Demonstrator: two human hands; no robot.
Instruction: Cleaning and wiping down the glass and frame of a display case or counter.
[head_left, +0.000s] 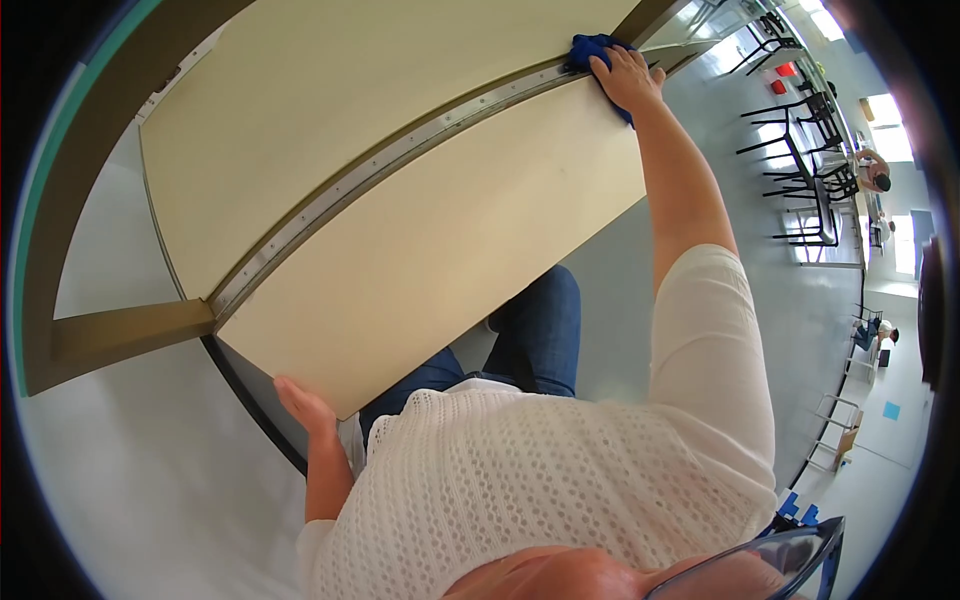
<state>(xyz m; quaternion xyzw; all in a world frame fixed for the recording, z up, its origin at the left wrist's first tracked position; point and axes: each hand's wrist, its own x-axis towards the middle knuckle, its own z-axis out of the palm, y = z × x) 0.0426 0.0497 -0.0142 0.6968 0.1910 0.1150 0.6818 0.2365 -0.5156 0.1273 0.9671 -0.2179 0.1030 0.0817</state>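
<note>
A cream-coloured hinged panel (450, 247) slopes in front of my body. A long metal piano hinge (375, 161) joins it to a second cream panel (360, 82). At the hinge's far right end, my right hand (630, 79) presses a bunched blue cloth (592, 52). Part of the cloth hangs over the panel's right edge, below the hand. My left hand (307, 409) holds the panel's near left corner edge; some of its fingers are hidden there.
A brown frame bar (135, 324) and a curved brown border (45, 210) with teal edging lie left. Black chairs (821, 187) and tables line the right side. A person (874, 172) is there, and another person (877, 334) sits farther along the wall.
</note>
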